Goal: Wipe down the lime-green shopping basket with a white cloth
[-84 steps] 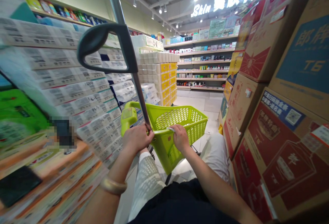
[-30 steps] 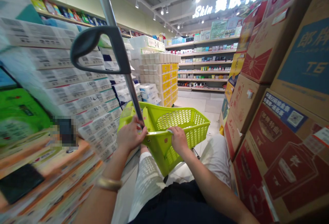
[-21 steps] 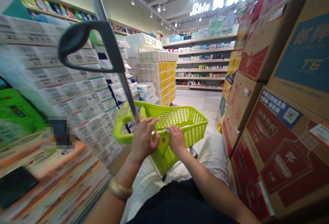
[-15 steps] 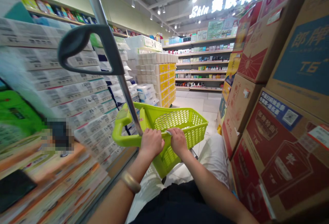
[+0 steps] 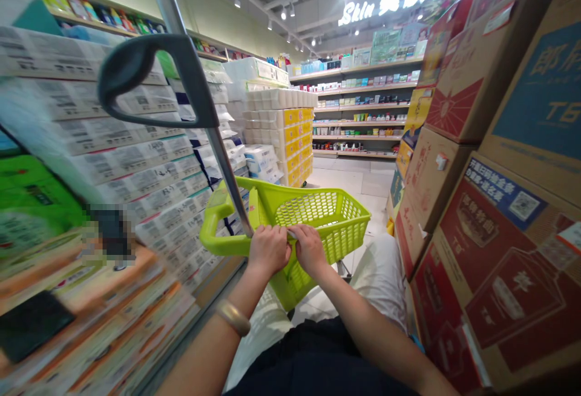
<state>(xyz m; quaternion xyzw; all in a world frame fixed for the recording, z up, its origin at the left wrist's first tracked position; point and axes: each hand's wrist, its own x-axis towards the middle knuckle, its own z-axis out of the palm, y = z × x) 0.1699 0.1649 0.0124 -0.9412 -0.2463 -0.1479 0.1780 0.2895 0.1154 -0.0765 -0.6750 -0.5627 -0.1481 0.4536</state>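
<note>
The left hand (image 5: 269,249) has moved in from the metal trolley pole (image 5: 229,184) and now curls tightly over the near rim of the lime-green plastic shopping basket (image 5: 358,219), which sits at 12 o'clock before the body. The right hand (image 5: 310,249), just beside it at 1 o'clock, grips the same rim.

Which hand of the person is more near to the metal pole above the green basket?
Left. The left hand is right at the lower end of the metal pole, on the rim of the green plastic basket. The right hand is on the same rim, farther from the pole.
</note>
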